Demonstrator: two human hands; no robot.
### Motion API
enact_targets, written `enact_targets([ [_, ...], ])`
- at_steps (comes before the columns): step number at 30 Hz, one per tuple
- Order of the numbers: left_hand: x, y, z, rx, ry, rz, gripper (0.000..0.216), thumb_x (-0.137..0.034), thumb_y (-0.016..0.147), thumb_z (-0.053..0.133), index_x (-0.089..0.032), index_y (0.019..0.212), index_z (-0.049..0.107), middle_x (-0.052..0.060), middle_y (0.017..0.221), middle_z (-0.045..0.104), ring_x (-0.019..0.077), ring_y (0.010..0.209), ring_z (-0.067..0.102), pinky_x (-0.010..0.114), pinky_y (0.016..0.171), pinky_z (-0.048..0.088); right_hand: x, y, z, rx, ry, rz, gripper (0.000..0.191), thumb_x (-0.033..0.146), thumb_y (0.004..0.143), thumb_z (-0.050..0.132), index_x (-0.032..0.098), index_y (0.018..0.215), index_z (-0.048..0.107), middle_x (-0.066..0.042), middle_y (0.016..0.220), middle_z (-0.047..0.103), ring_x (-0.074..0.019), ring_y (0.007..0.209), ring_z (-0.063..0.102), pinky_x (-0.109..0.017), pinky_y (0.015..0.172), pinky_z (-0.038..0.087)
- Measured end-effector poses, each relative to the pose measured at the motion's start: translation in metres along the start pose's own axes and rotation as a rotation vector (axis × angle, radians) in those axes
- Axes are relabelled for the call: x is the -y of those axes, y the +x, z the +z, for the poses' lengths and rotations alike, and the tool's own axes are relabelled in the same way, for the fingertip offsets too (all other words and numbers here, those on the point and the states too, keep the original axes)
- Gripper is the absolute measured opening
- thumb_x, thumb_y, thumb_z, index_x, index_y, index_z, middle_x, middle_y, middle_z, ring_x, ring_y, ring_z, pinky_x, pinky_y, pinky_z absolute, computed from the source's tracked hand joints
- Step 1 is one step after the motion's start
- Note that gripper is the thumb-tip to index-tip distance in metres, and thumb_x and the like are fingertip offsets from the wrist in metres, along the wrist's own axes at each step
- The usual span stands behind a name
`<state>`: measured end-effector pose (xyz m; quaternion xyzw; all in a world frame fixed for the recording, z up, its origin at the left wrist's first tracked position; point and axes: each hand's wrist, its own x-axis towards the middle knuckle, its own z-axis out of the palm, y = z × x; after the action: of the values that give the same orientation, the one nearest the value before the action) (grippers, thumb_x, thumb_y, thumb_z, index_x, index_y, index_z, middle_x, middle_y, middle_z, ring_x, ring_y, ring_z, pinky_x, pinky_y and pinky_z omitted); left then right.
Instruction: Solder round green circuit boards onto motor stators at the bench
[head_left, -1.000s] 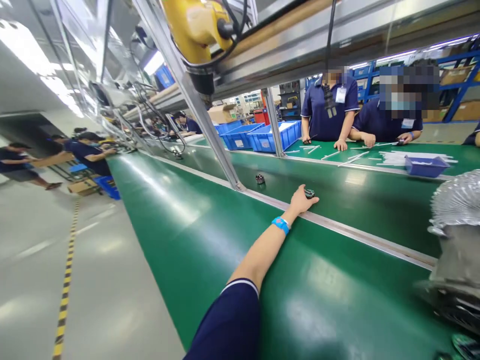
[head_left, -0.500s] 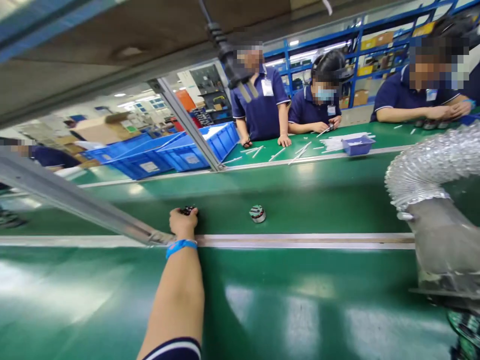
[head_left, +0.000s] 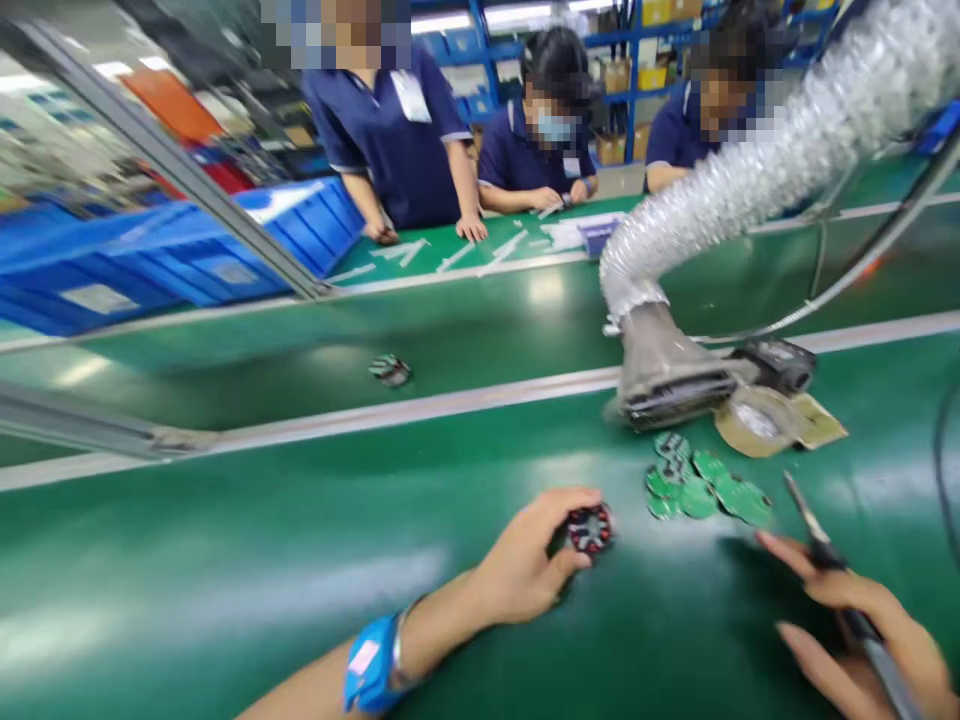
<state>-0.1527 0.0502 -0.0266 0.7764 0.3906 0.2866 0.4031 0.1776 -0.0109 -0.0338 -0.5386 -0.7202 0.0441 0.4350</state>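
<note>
My left hand (head_left: 525, 565) pinches a small round motor stator (head_left: 589, 528) with dark red windings, just above the green table in front of me. A blue wristband sits on that wrist. My right hand (head_left: 862, 625) at the lower right grips a thin soldering iron (head_left: 825, 555), its tip pointing up and left. Several round green circuit boards (head_left: 697, 485) lie between the two hands. A second stator (head_left: 390, 369) rests on the conveyor belt farther back.
A silver flexible fume hose (head_left: 750, 170) ends in a grey nozzle (head_left: 667, 375) beside a tape roll (head_left: 750, 420). Across the belt (head_left: 487, 340), three people in navy shirts work with white strips. Blue bins (head_left: 225, 260) stand at the left, behind a slanted metal bar (head_left: 187, 170).
My left hand has pulled back from the conveyor belt to the near table, carrying the stator. The view swung right, bringing my right hand with the soldering iron into sight.
</note>
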Motion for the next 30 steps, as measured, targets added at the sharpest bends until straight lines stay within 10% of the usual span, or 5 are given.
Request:
enact_targets([
  [4, -0.036, 0.027, 0.072, 0.222, -0.081, 0.184, 0.05, -0.011, 0.085, 0.053, -0.02, 0.133, 0.045, 0.013, 0.134, 0.057, 0.0247, 0.126, 0.052, 0.042, 0.109, 0.041, -0.013, -0.007, -0.006, 0.407, 0.194, -0.159, 0.042, 0.032, 0.082, 0.069, 0.02, 0.113, 0.043, -0.019, 0.128, 0.062, -0.0249, 0.115, 0.064, -0.034, 0.088, 0.058],
  [8, -0.05, 0.034, 0.091, 0.121, -0.251, -0.023, 0.054, -0.009, 0.078, 0.057, -0.018, 0.13, 0.044, 0.015, 0.133, 0.052, 0.0246, 0.122, 0.054, 0.04, 0.101, 0.049, -0.011, 0.002, 0.004, 0.46, 0.277, -0.179, 0.037, 0.026, 0.085, 0.064, 0.022, 0.115, 0.042, -0.016, 0.126, 0.064, -0.0214, 0.114, 0.065, -0.032, 0.086, 0.058],
  [14, -0.067, 0.042, 0.087, 0.302, -0.439, -0.517, 0.029, -0.037, 0.084, 0.059, -0.017, 0.103, 0.049, -0.003, 0.07, 0.055, 0.009, 0.056, 0.053, 0.02, 0.051, 0.044, -0.014, 0.005, 0.005, 0.447, 0.323, -0.262, 0.031, 0.025, 0.089, 0.062, 0.02, 0.114, 0.044, -0.016, 0.116, 0.068, -0.0218, 0.111, 0.066, -0.034, 0.087, 0.058],
  [23, -0.06, 0.045, 0.066, 0.472, -0.445, -0.703, 0.031, -0.044, 0.079, 0.059, -0.017, 0.071, 0.046, -0.008, 0.053, 0.042, 0.0051, 0.042, 0.038, 0.018, 0.04, 0.029, -0.016, 0.006, 0.008, 0.492, 0.41, -0.259, 0.03, 0.02, 0.087, 0.061, 0.018, 0.112, 0.046, -0.018, 0.118, 0.067, -0.0218, 0.103, 0.068, -0.033, 0.082, 0.059],
  [30, -0.034, 0.035, 0.023, 0.224, -0.444, -0.72, 0.029, -0.039, 0.079, 0.058, -0.018, 0.067, 0.043, -0.01, 0.047, 0.032, 0.0037, 0.038, 0.028, 0.015, 0.036, 0.021, -0.023, 0.015, -0.001, 0.514, 0.441, -0.288, 0.036, 0.02, 0.085, 0.062, 0.017, 0.117, 0.045, -0.019, 0.124, 0.064, -0.0226, 0.107, 0.067, -0.033, 0.085, 0.058],
])
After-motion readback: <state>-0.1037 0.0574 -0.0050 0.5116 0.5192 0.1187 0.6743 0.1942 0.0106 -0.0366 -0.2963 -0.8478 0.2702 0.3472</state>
